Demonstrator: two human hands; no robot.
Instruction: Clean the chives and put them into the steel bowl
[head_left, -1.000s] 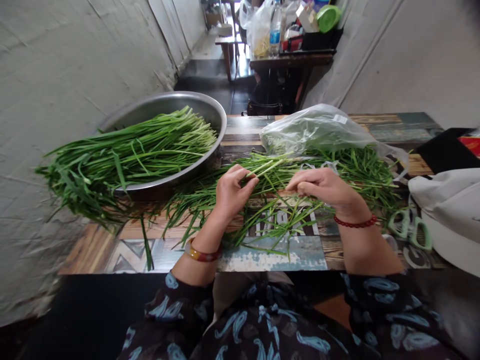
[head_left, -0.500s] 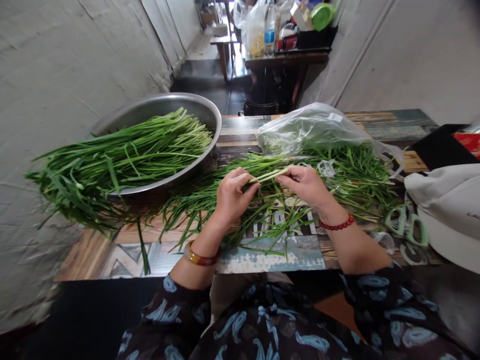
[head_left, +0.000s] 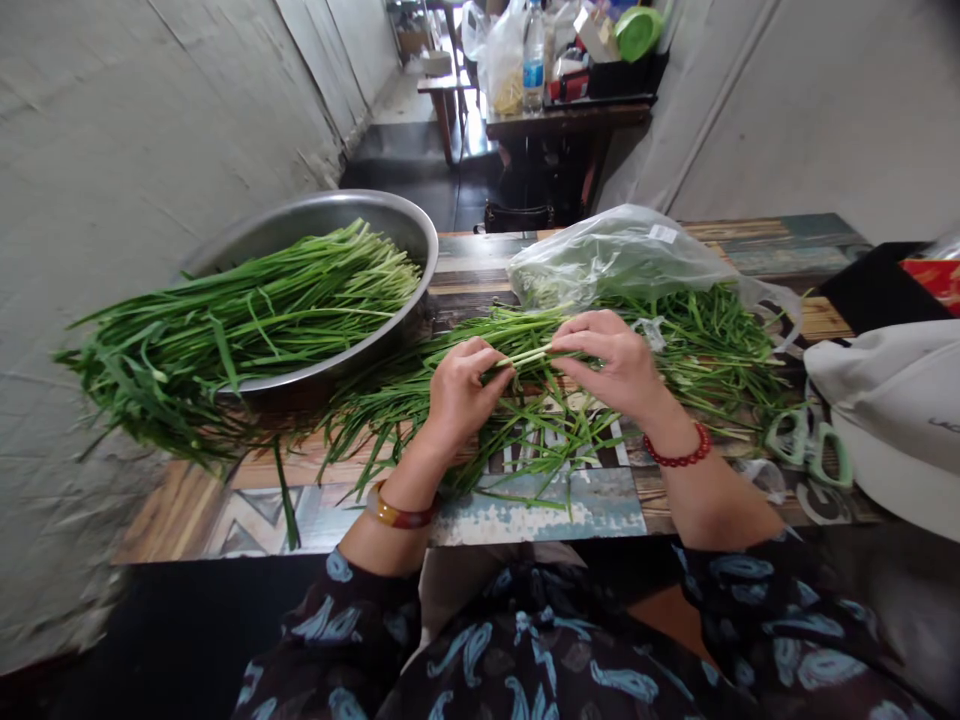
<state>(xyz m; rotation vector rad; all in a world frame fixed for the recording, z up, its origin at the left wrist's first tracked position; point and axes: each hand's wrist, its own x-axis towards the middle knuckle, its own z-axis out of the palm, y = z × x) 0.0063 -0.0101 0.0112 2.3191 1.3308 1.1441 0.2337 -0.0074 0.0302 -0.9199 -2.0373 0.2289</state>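
Observation:
My left hand (head_left: 466,392) is closed on a few thin green stalks (head_left: 527,356), whose pale ends point right. The thumb and fingers of my right hand (head_left: 611,368) pinch those pale ends. Under and around both hands, loose green stalks (head_left: 397,385) lie spread over the patterned table (head_left: 540,510). At the left, a large metal basin (head_left: 431,240) holds a thick bundle of long green leaves (head_left: 262,305), which hang over its left rim. Behind my right hand is a clear plastic bag (head_left: 622,255) with more greens in and beside it.
Green-handled scissors (head_left: 831,455) and a pale cap (head_left: 892,410) lie at the table's right. Behind them is a black box (head_left: 877,285) with something red. A rough wall stands close at left. Farther back, a small table (head_left: 570,120) bears a bottle (head_left: 533,60) and bags.
My right hand has shifted slightly left along the stalks, its fingers now raised and extended over their ends. My left hand has barely moved. The view has shifted a little.

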